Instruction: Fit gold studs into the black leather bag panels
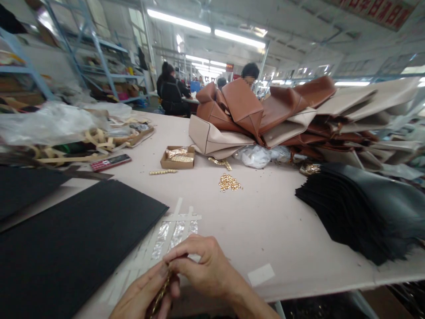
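At the table's near edge, my left hand (142,290) is closed around a narrow gold strip (161,296), which looks like a row of small shiny metal pieces. My right hand (202,261) pinches with thumb and forefinger at the strip's upper end, touching the left fingertips. What lies inside that pinch is hidden. Farther out is a loose heap of small gold metal pieces (229,182). Another pale gold strip (163,172) lies beside a small cardboard box (177,165) holding similar strips. More gold pieces (221,163) lie right of the box.
Black sheets (83,239) cover the left side, near a red phone-like device (111,162). Brown and beige bags (245,108) are heaped at the back. A stack of black leather-like pieces (361,208) stands right. A white paper slip (261,274) lies near the edge.
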Demonstrator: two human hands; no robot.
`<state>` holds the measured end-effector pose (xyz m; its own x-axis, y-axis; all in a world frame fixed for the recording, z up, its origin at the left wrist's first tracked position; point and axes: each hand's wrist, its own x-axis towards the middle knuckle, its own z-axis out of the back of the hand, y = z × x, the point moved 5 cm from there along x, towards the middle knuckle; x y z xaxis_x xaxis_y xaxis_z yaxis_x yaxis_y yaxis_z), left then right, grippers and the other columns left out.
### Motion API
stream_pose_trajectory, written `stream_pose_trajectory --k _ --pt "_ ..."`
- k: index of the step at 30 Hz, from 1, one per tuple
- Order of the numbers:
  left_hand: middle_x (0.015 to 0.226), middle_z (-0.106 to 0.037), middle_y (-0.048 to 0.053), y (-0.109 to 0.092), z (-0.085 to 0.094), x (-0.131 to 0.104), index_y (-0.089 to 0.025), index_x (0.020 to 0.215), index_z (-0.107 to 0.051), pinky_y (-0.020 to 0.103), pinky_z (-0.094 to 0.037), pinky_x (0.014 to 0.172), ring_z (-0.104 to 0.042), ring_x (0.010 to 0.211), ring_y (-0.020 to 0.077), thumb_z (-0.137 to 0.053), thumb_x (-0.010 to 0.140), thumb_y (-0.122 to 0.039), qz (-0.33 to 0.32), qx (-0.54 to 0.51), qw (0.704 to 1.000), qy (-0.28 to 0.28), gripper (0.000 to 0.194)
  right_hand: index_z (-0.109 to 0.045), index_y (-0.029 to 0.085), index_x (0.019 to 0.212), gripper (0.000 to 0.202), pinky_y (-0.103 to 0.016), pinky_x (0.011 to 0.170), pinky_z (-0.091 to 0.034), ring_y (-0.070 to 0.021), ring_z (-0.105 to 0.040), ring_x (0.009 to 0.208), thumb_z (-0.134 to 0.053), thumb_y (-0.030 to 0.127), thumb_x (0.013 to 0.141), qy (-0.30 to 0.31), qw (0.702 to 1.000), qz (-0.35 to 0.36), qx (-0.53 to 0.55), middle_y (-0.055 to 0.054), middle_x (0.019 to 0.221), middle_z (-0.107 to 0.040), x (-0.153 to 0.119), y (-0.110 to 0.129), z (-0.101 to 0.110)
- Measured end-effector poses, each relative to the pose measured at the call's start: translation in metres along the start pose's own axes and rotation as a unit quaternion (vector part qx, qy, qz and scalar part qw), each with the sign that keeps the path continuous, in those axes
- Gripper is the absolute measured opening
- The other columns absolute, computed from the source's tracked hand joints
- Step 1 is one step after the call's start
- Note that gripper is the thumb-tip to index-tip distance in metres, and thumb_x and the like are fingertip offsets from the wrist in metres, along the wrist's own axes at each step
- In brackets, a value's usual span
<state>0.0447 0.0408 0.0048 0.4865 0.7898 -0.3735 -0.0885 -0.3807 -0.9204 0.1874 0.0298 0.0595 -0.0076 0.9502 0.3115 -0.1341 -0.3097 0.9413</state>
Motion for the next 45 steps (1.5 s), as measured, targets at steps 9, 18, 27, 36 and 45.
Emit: stream_pose_trajectory --k 9,18,27,36,45 --pt "0.073 -0.062 0.000 -0.026 -0.013 -0.012 -0.015 0.085 -0.065 0.020 -0.034 0.052 -0.042 0.050 0.0057 -0.047 0.097 -0.049 -0.055 0.105 0.990 0.080 0.040 -0.069 0.021 0.113 0.024 -0.031 0.087 -0.050 -0.0150 -0.064 0.095 -0.054 0.013 0.096 0.116 0.980 0.091 -0.135 -0.004 0.101 -0.073 -0.016 0.017 0.016" --pt "0.079 -0.063 0.001 -0.029 0.006 -0.032 -0.015 0.095 -0.066 0.020 -0.037 0.051 -0.046 0.052 0.0069 -0.042 0.099 -0.045 -0.076 0.124 0.984 0.105 0.039 -0.060 0.019 0.117 0.024 -0.034 0.080 -0.049 -0.0170 -0.060 0.091 -0.046 0.013 0.099 0.196 0.940 0.176 -0.219 -0.005 0.100 -0.070 -0.017 0.034 -0.015" --pt "0.078 -0.063 0.000 -0.016 0.044 -0.053 -0.015 0.108 -0.067 0.018 -0.036 0.048 -0.044 0.051 0.0057 -0.041 0.100 -0.045 -0.069 0.104 0.989 0.078 0.040 -0.058 0.022 0.121 0.031 -0.033 0.080 -0.050 -0.0162 -0.060 0.090 -0.047 0.009 0.097 0.263 0.928 0.149 -0.219 -0.003 0.099 -0.069 -0.007 0.035 -0.059" --pt "0.076 -0.063 0.000 0.001 0.079 -0.069 -0.015 0.102 -0.068 0.018 -0.034 0.046 -0.044 0.048 0.0054 -0.040 0.100 -0.050 -0.072 0.067 0.993 0.058 0.045 -0.056 0.023 0.120 0.032 -0.032 0.081 -0.049 -0.0159 -0.060 0.091 -0.049 0.006 0.094 0.338 0.908 0.141 -0.202 -0.002 0.097 -0.066 0.002 0.030 -0.101" --pt "0.076 -0.063 -0.003 0.014 0.106 -0.092 -0.023 0.113 -0.069 0.016 -0.038 0.047 -0.047 0.050 0.0061 -0.037 0.101 -0.048 -0.070 0.093 0.993 0.004 0.043 -0.051 0.019 0.105 0.019 -0.039 0.073 -0.049 -0.0224 -0.054 0.085 -0.039 0.010 0.094 0.408 0.859 0.145 -0.274 -0.008 0.092 -0.057 0.002 0.023 -0.145"
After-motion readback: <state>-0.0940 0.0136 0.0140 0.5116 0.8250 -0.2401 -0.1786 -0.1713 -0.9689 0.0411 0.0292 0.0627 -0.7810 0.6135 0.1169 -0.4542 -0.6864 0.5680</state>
